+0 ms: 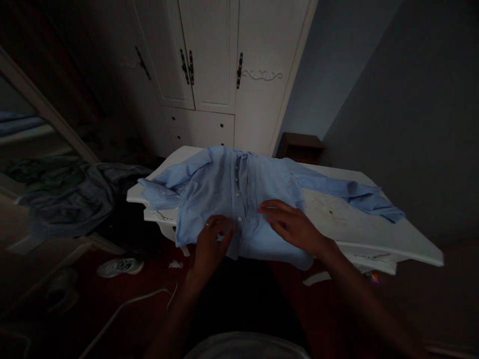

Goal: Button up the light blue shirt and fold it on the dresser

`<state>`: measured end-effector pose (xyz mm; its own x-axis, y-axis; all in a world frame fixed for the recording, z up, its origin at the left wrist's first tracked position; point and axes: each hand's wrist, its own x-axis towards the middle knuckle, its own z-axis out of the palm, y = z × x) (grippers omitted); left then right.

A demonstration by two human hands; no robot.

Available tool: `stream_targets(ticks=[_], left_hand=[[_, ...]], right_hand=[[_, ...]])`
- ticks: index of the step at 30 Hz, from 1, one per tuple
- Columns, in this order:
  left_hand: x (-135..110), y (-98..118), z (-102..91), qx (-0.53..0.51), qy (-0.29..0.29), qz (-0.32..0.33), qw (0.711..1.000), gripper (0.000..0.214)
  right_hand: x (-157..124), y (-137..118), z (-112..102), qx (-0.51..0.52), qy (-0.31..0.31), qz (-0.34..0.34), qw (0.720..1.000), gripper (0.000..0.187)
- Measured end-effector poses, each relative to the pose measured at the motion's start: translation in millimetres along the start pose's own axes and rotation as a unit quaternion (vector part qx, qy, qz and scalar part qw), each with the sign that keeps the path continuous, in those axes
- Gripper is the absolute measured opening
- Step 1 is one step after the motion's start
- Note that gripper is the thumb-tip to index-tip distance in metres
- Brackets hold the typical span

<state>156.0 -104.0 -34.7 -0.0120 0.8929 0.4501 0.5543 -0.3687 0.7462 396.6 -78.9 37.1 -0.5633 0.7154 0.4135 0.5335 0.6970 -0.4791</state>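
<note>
A light blue button-up shirt (211, 192) lies front up across a white table (329, 214), sleeves spread to both sides and its lower edge hanging over the near side. Several pale buttons run down the front strip, which gapes in the upper part. My left hand (215, 237) is at the lower front, left of a button, fingers bent and apart with nothing visible in them. To the right of the button strip, my right hand (290, 222) hovers over or touches the fabric, fingers stretched out. Contact with the cloth is hard to make out in the dim light.
Behind the table stands a white wardrobe (213, 55) with dark handles. Piled clothes (75, 194) sit at the left. On the red floor are a sneaker (120, 267) and a white cable (127, 303). A brown wooden box-like piece (301, 144) stands by the wall.
</note>
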Motion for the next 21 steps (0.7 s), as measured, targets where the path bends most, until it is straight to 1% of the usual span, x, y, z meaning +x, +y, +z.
stream_targets(ticks=[2, 4, 6, 7, 11, 14, 16, 18, 21], left_hand=[[11, -1, 7.3, 0.039, -0.040, 0.008, 0.998, 0.024], [19, -3, 11.1, 0.074, -0.069, 0.009, 0.995, 0.023], [25, -4, 11.5, 0.090, -0.091, 0.007, 0.992, 0.023], [27, -4, 10.7, 0.091, -0.102, 0.007, 0.991, 0.022], [33, 1, 5.9, 0.081, -0.129, 0.015, 0.988, 0.020], [37, 4, 5.0, 0.079, -0.132, 0.022, 0.988, 0.020], [38, 5, 5.7, 0.073, -0.131, 0.035, 0.988, 0.020], [39, 4, 6.6, 0.064, -0.130, 0.055, 0.988, 0.020], [39, 1, 7.4, 0.042, -0.128, 0.082, 0.987, 0.020]], right_hand=[[22, 11, 10, -0.021, -0.087, -0.045, 0.995, 0.039], [37, 21, 17, -0.057, -0.155, -0.076, 0.983, 0.041], [44, 28, 20, -0.094, -0.198, -0.095, 0.971, 0.037], [46, 30, 19, -0.109, -0.207, -0.104, 0.967, 0.034], [47, 32, 16, -0.152, -0.199, -0.155, 0.956, 0.022], [46, 33, 19, -0.182, -0.191, -0.183, 0.947, 0.022], [47, 34, 22, -0.198, -0.180, -0.184, 0.946, 0.023], [49, 36, 26, -0.199, -0.170, -0.184, 0.947, 0.024], [53, 40, 28, -0.165, -0.166, -0.210, 0.949, 0.024]])
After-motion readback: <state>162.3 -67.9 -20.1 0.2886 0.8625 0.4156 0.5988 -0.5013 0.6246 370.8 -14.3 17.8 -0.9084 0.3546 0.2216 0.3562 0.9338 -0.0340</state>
